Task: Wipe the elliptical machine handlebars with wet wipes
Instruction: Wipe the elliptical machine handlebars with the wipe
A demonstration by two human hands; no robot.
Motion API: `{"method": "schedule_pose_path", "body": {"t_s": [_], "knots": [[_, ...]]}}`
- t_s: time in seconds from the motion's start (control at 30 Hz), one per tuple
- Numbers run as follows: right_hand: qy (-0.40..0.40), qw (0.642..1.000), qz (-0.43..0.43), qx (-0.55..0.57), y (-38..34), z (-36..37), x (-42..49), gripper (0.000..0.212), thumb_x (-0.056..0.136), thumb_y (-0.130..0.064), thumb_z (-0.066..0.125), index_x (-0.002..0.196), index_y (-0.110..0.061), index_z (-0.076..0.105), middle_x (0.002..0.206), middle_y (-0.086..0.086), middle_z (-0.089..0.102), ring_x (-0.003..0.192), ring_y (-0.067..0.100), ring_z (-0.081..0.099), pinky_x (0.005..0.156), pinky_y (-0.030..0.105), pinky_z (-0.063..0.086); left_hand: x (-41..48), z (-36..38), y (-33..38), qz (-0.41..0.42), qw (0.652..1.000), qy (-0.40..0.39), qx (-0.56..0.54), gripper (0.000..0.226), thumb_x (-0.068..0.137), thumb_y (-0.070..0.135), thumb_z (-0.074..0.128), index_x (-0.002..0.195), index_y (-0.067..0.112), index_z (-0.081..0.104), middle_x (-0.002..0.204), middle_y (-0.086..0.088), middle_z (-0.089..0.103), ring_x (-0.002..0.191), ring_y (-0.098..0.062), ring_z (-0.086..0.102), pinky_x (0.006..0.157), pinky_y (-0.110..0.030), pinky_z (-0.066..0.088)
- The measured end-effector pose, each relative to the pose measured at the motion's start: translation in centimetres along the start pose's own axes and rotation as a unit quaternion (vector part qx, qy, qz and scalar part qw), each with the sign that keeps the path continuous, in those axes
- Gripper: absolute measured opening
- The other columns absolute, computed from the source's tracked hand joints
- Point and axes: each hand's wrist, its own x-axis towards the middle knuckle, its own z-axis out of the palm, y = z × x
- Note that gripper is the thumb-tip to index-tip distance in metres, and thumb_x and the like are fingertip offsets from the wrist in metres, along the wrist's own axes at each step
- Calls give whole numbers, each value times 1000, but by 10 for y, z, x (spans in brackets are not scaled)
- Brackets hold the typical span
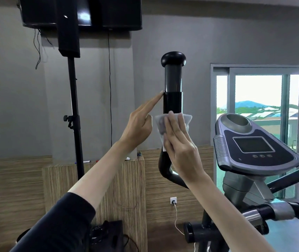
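A black upright handlebar (173, 82) with a rounded knob on top rises in the middle of the view. A white wet wipe (160, 122) is wrapped round the bar below its black sleeve. My right hand (180, 144) lies flat over the wipe and presses it against the bar. My left hand (139, 124) is to the left of the bar; its forefinger points up and touches the bar's left side, the other fingers curled, holding nothing.
The elliptical's console (254, 144) with its small screen stands at the right, a grey ribbed grip (220, 151) beside it. A black speaker stand (75, 113) rises at the left. A sliding glass door (261, 106) is behind the console. A black case (106, 235) sits low.
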Motion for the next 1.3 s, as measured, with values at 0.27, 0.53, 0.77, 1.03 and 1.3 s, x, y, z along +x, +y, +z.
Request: {"method": "schedule_pose_path", "body": {"t_s": [0.27, 0.53, 0.77, 1.03, 1.3], "knots": [[43, 993, 98, 49, -9, 1, 49, 50, 100, -14, 39, 145, 1, 22, 153, 5, 10, 144, 20, 8, 113, 17, 21, 0, 3, -4, -16, 1000, 23, 5, 67, 77, -16, 30, 139, 4, 43, 134, 5, 46, 124, -9, 48, 108, -34, 41], [-25, 992, -21, -121, 2, 2, 7, 67, 90, 7, 56, 144, 2, 16, 150, 22, 21, 142, 37, 16, 118, 27, 15, 3, -2, -3, -16, 1000, 6, -6, 69, 79, -14, 30, 142, 13, 42, 139, 7, 48, 129, -10, 48, 109, -37, 41], [29, 995, 96, 25, -3, -2, 71, 54, 97, -6, 46, 145, 3, 21, 155, 16, 17, 143, 22, 8, 106, 0, 8, 4, 1, -4, -69, 994, 39, -75, 59, 79, -9, 31, 132, 7, 51, 129, -2, 56, 125, -16, 53, 109, -40, 41], [-2, 1000, -2, 14, 5, -3, 32, 50, 97, -2, 44, 141, 7, 24, 151, 16, 21, 142, 28, 12, 117, 30, 17, 7, -1, 3, -45, 989, 31, -140, 59, 77, -10, 31, 128, 10, 53, 127, -3, 60, 126, -15, 54, 108, -36, 41], [50, 987, 118, 101, 3, -8, 89, 48, 101, -13, 37, 144, 2, 23, 153, 16, 22, 139, 16, 21, 106, 3, 18, 8, 0, 2, -66, 986, 29, -152, 59, 74, -7, 31, 126, 12, 51, 124, -4, 60, 122, -16, 56, 108, -38, 42]]}}
